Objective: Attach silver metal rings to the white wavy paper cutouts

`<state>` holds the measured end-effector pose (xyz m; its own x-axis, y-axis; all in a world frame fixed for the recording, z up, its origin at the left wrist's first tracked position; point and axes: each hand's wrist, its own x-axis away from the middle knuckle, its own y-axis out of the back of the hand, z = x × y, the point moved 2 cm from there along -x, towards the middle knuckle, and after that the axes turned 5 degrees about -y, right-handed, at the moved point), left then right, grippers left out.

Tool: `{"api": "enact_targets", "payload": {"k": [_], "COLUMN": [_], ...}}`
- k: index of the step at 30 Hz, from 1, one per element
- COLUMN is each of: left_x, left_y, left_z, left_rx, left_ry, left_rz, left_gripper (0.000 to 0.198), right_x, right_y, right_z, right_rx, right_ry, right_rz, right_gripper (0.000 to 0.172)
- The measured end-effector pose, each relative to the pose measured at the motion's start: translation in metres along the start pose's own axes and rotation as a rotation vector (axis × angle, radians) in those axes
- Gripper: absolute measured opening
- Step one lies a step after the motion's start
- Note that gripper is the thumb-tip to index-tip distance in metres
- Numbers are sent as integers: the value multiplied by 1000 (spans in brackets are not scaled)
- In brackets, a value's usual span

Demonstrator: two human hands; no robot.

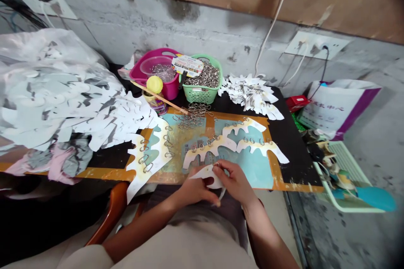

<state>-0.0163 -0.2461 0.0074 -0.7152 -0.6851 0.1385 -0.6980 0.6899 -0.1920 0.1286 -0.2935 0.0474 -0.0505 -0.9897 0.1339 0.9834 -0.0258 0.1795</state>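
A white scalloped cut-out piece is between my hands at the table's front edge. My left hand grips it from the left, thumb stretched below. My right hand is closed at its upper right edge, pinching what looks like a small metal ring; the fingertips partly hide it. Just beyond lies a similar cut-out with yellowish smears and metal rings along its edge. More ringed cut-outs rest to the right and left. Loose metal rings are heaped farther back.
A pink basket and a green basket of metal parts stand near the wall. Beside them is a jar with a wooden stick across it. White cut-outs are piled left and right. A pale green crate stands right.
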Motion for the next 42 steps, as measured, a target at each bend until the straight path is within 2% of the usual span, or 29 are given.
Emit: {"api": "enact_targets", "payload": {"k": [4,6,9,11,14,16,20,24,28,31,34,37,40,42], "left_x": [2,-1,-7,-9,-7,-4,3,4,5,8,13,17,16,13], "left_y": [15,23,27,26,21,14,1,2,6,2,-8,-14,-15,-13], "left_z": [-21,-35,-51,-55,-50,-39,-17,-12,-15,-19,-24,-28,-26,-21], "left_rx": [111,7,-181,-215,-89,80,382,382,406,480,537,535,522,503], "left_ry": [-110,-96,-21,-6,-32,-70,-90,-62,-64,-67,-47,-31,-44,-36], "left_rz": [16,64,215,308,382,369,222,142,125,124,98,68,56,51], "left_gripper": [62,54,41,39,42,46,49,47,42,42,44,45,44,45], "right_x": [3,4,5,5,8,10,12,11,11,12,14,18,21,21], "right_y": [10,12,12,11,5,-3,-14,-10,-4,-10,-21,-28,-28,-23], "right_z": [0,2,8,11,10,5,-6,-5,3,3,-2,-9,-12,-12], "right_rx": [84,131,165,141,-33,-228,-520,-488,-409,-402,-465,-566,-604,-549], "right_ry": [-12,-10,-12,-13,-7,0,-16,-23,-29,-54,-7,46,76,73], "right_rz": [7,37,58,68,132,178,154,174,178,139,70,23,52,81], "right_gripper": [32,31,33,35,36,37,42,43,45,48,49,44,36,36]}}
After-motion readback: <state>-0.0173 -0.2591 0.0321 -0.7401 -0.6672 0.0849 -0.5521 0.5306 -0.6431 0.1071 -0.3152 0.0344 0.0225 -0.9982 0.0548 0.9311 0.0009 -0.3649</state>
